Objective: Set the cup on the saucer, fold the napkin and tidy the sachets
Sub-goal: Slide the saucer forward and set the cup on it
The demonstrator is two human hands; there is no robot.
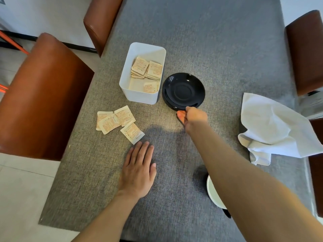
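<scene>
A black saucer (183, 90) lies mid-table, its near rim pinched by my right hand (192, 117). The cup (212, 193), white inside with a dark outside, stands near the front edge and is mostly hidden under my right forearm. My left hand (138, 170) rests flat on the cloth, fingers apart, just below several loose beige sachets (117, 120). More sachets (147, 70) lie in a white box (138, 95) left of the saucer. A crumpled white napkin (272, 128) lies at the right edge.
The table (209, 41) is covered in grey cloth. Brown leather chairs stand at the left (40, 96), back left (101, 20) and right (305, 49). The white box touches or nearly touches the saucer.
</scene>
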